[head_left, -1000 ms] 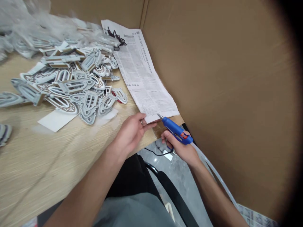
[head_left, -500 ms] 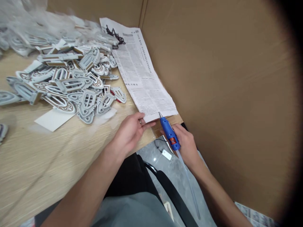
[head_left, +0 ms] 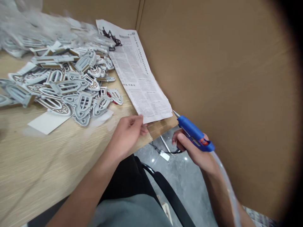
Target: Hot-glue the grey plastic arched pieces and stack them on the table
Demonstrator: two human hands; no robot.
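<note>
A long sheet of newspaper (head_left: 139,74) lies along the table's right side, by the cardboard wall. My left hand (head_left: 129,130) is closed at its near-left corner, thumb and fingertips pinching the paper's edge. In my right hand (head_left: 193,146) is a blue hot glue gun (head_left: 193,129), held off the table's corner with its metal nozzle pointing up and left, close to the paper's near-right corner. A long translucent glue stick (head_left: 223,173) sticks out of the gun's back end and hangs down over my forearm.
Grey-and-white plastic ornamental pieces (head_left: 68,85) are heaped on the wooden table (head_left: 59,160), with clear plastic bags (head_left: 54,25) behind. A black cord (head_left: 113,37) rests on the newspaper's far end. Tall cardboard (head_left: 213,63) walls the right. Below are a chair armrest (head_left: 170,195) and grey floor.
My right hand has drawn the glue gun right, away from the paper's near edge, and tilted it more sideways. My left fingers, earlier stretched under the paper, have curled in at its corner.
</note>
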